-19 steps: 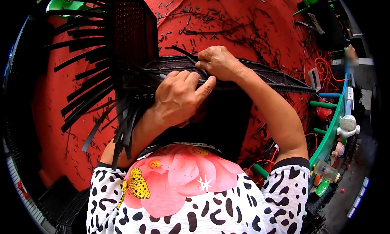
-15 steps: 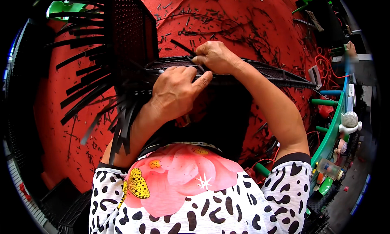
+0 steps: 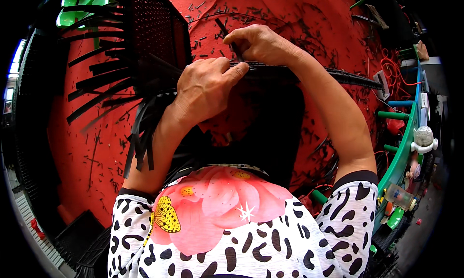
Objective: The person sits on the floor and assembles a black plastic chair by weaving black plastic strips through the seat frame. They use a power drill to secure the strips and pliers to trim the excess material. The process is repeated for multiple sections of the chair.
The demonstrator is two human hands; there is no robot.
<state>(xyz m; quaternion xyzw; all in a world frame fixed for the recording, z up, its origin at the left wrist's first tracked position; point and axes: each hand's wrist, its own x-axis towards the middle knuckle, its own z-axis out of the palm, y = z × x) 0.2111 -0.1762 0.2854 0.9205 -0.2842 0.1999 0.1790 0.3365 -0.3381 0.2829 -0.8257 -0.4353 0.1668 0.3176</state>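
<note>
Red floor (image 3: 79, 152) below; right hand (image 3: 265, 46) pinches black strip (image 3: 237, 51) at edge of woven frame (image 3: 338, 77), left hand (image 3: 205, 85) there too, fingers' grip can't tell. Off-angle pull could kink strip; slack pinch, slip.

2 hands (image 3: 202, 85) hold a black strip (image 3: 221, 27) and dark woven frame (image 3: 273, 72).

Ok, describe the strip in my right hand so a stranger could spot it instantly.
Find the red floor, then the right hand over it. The black strip pinched there pokes up alone, unlike the row of strips fanning out at left.
</note>
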